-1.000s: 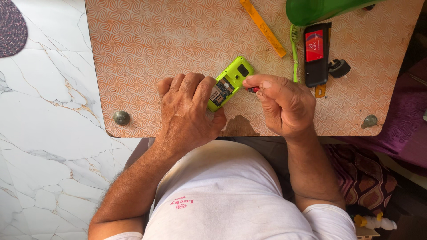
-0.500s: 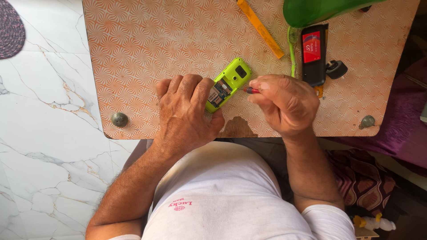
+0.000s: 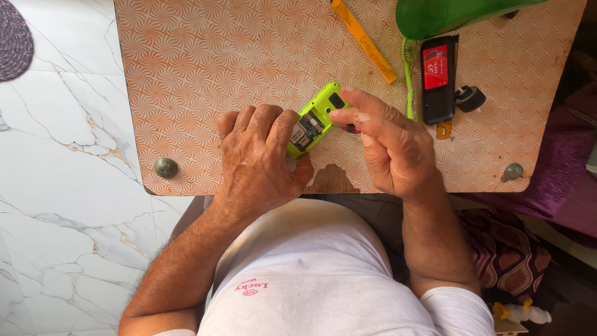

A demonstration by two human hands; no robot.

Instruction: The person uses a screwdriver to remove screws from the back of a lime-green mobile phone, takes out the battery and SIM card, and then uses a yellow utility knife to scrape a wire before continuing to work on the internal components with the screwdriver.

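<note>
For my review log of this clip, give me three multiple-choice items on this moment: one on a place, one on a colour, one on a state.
1. Where does the black rectangular phone with the red label lie?
A. on the marble floor
B. on the patterned table, beyond the right hand
C. in the person's lap

2. What colour is the small plastic phone body being worked on?
A. lime green
B. blue
C. white

3. In what state is that phone body?
A. sealed in a box
B. folded shut
C. back open, inner parts exposed

Answers:
1 B: it rests on the orange patterned table top, past the right hand.
2 A: its shell is bright lime green.
3 C: circuitry shows beside the fingers of the left hand, which pins it down.
</note>
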